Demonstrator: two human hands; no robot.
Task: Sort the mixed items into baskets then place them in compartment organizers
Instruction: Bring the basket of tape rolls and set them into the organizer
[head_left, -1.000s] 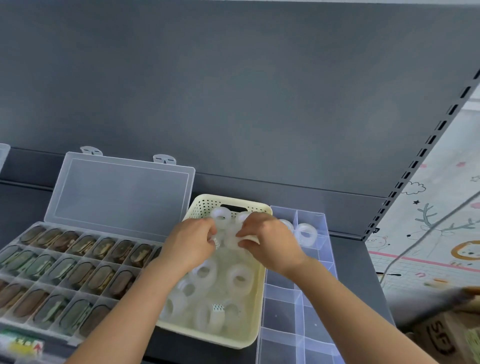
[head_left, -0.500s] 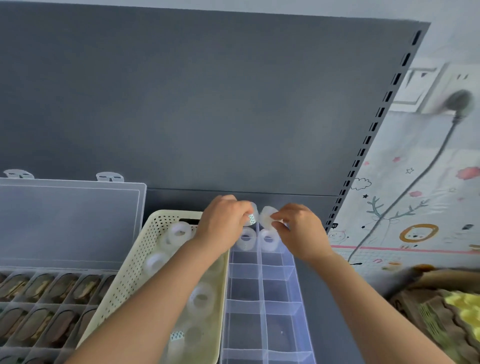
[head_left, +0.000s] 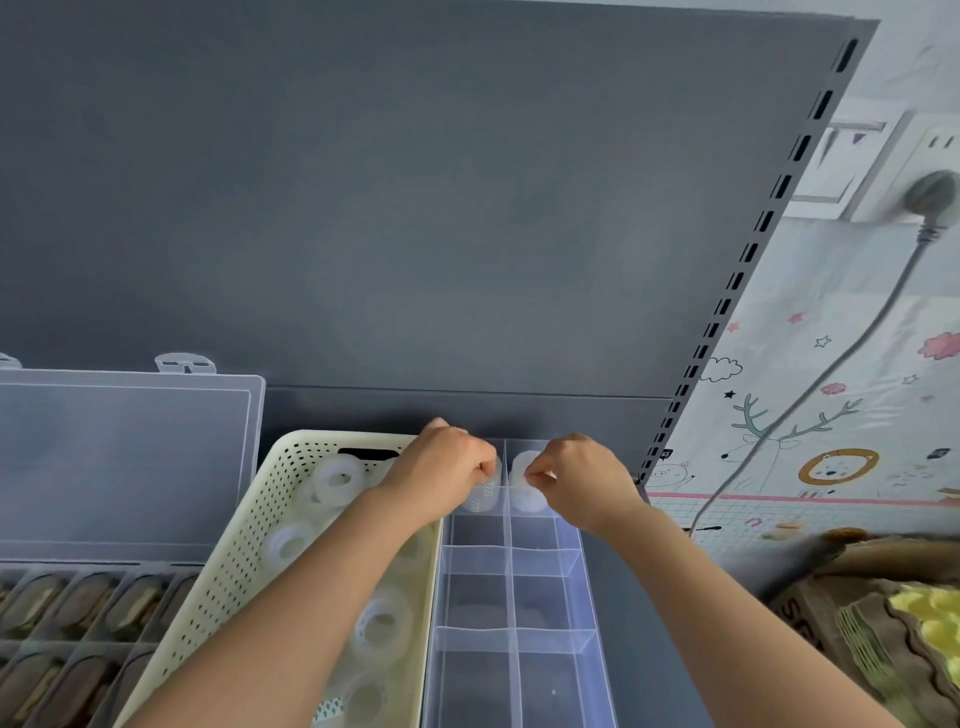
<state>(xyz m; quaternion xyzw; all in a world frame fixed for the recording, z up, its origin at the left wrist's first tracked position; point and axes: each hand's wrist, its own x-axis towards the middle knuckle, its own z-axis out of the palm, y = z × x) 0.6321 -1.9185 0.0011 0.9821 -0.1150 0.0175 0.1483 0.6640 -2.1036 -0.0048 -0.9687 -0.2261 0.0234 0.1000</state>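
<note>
A cream perforated basket (head_left: 244, 551) on the grey shelf holds several white tape rolls (head_left: 338, 479). To its right lies a clear compartment organizer (head_left: 571, 558). My left hand (head_left: 441, 470) pinches a tape roll (head_left: 483, 496) in the far left compartment. My right hand (head_left: 576, 475) pinches another tape roll (head_left: 524, 486) in the far right compartment. Both rolls stand on edge against the divider there. The nearer compartments hold nothing.
An open clear case (head_left: 78, 623) with brown items in its slots sits at the left, its lid (head_left: 124, 457) raised. A slotted shelf upright (head_left: 737, 280) bounds the right. A cardboard box with yellow foam (head_left: 893, 623) lies at the lower right.
Both hands lifted tape rolls out of the basket, carried them right to the organizer, and lowered them into its far compartments. The camera swung right and up.
</note>
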